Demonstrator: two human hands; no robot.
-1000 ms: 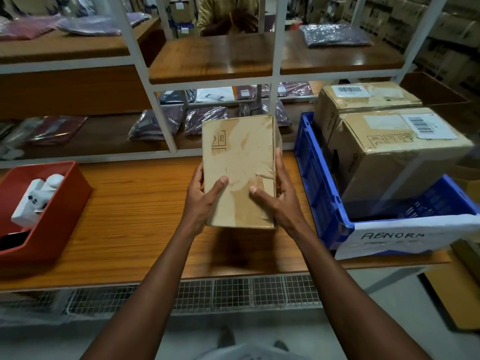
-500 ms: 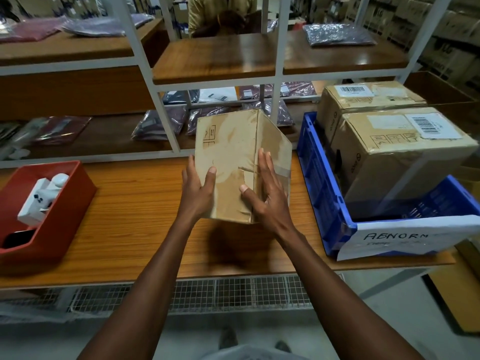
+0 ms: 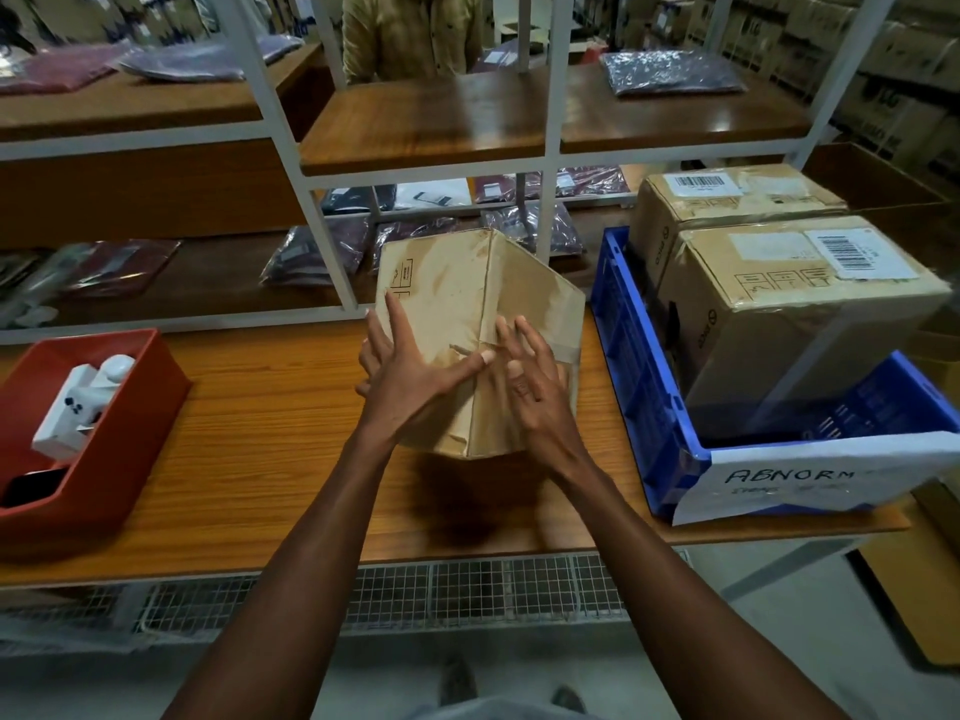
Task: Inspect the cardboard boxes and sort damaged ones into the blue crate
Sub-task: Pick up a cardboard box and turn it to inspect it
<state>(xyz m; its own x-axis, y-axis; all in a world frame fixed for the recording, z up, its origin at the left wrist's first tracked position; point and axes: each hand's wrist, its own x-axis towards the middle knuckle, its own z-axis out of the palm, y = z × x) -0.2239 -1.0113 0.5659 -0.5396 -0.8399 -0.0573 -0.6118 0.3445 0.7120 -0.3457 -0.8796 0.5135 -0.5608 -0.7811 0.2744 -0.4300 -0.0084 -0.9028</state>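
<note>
On box [image 3: 467, 324], seemingly flat hands [image 3: 467, 376].

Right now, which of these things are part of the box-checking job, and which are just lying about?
Part of the job:
- small cardboard box, turned between left hand and right hand
- blue crate labelled ABNORM
- two large boxes in it

Lying about:
- red bin holding a white device
- bagged garments on the shelves

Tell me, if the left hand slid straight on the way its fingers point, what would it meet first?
The left hand already lies on the cardboard box, fingers pointing up and away. Sliding on past the box's top edge, it would probably meet the white shelf frame, though depth is unclear.
</note>
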